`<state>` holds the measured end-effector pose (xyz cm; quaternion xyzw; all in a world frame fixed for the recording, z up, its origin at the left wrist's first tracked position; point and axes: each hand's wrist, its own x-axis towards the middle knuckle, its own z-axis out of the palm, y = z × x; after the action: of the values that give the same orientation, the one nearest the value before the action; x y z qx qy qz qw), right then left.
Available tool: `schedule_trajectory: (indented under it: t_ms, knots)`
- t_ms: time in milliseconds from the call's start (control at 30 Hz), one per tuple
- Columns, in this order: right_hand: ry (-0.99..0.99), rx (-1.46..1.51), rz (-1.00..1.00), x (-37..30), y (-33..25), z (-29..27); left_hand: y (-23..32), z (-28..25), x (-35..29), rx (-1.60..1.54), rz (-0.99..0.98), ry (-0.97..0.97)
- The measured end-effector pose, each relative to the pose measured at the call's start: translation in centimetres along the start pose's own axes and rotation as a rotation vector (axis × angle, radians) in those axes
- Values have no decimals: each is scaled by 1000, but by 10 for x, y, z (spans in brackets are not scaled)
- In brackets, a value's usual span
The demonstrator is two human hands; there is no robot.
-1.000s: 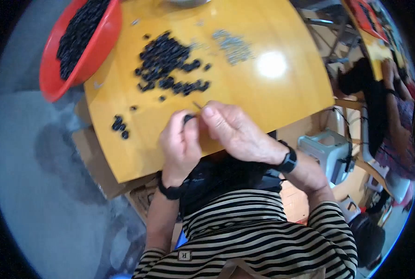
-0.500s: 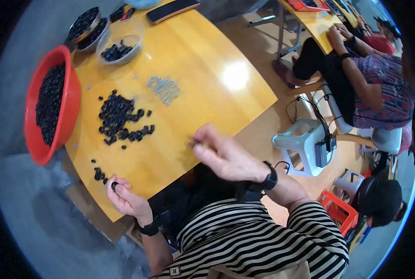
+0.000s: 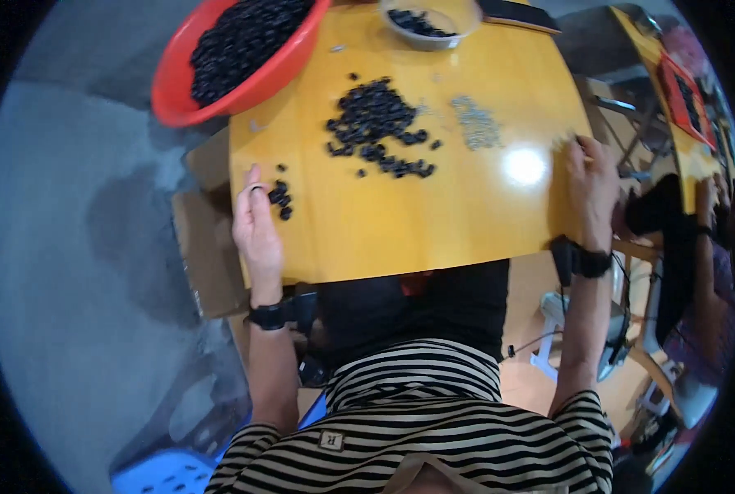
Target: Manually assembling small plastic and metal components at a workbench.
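Observation:
My left hand [image 3: 259,239] is at the left edge of the yellow table [image 3: 433,222], its fingers closed on a small black part [image 3: 256,188]. Right beside those fingers lies a short row of loose black parts [image 3: 280,198]. My right hand [image 3: 594,185] rests at the table's right edge, fingers pinched together; what they hold, if anything, is too blurred to name. Between the hands a larger heap of small black ring-like parts [image 3: 373,115] is spread out. To its right lies a small pile of thin silvery pieces [image 3: 475,123].
A red basin [image 3: 273,86] full of black parts stands at the upper left. Beyond the heap is a clear plastic bowl [image 3: 470,31] with more parts, beside a dark flat object [image 3: 520,15]. Brown cardboard [image 3: 207,255] stands left of the table. Another person sits at the right.
My right hand has swung outward from the near middle to the table's right edge. The view has turned, and my left hand still pinches a black part.

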<state>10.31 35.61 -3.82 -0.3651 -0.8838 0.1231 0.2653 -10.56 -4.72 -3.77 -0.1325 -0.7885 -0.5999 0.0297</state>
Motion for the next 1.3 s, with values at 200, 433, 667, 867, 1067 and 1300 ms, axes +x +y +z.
schedule_trajectory:
  t_ms: [200,433,667,867,1067,1300]
  knots:
    - [13,-70,-19,11,-19,12,-3,5,13,49,-109,-222]
    - [-32,-99,-42,4,-18,3,-11,9,9,42,-96,-261]
    - [55,88,-183,-24,-62,-13,7,15,5,154,73,-450]
    - [-201,459,-179,-66,-136,-2,0,3,4,92,124,-333]
    - [-359,689,-343,-94,-203,23,0,-3,-2,-87,-55,-195]
    - [-476,563,-432,-84,-222,30,8,-13,-9,-74,-20,-91]
